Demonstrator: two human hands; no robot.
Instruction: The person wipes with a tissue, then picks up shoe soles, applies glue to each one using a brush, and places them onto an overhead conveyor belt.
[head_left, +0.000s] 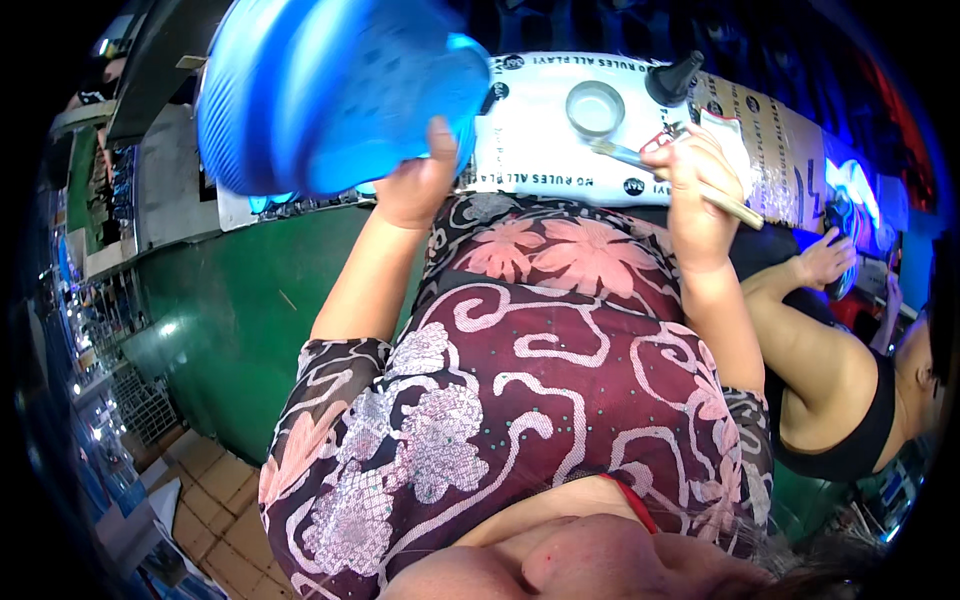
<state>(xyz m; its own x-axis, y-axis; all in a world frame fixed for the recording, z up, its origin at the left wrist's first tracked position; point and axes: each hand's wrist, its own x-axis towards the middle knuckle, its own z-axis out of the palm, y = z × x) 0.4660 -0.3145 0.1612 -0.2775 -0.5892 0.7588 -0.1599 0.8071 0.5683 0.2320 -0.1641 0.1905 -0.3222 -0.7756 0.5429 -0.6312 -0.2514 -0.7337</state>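
My left hand point(418, 185) is closed on a large blue moulded piece point(340, 100) that looks like a rubber shoe sole. It is raised close to the camera, partly blurred, with its edge by my thumb. In my right hand point(700, 190) is a flat paintbrush point(735, 205) with a pale wooden handle, gripped between thumb and fingers. Its bristle end points left, just below a small round clear dish point(571, 112). The dish stands on a white printed sheet point(530, 150) over the bench. Behind my right hand stands a black cone-shaped piece point(675, 80).
A co-worker's bare arm point(820, 360) and hand point(826, 258) are close on my right, by a lit blue-white object. Printed brown cardboard point(785, 150) covers the bench there. Dark shapes line the far side. A green floor point(230, 330) and brown cartons point(215, 490) lie to my left.
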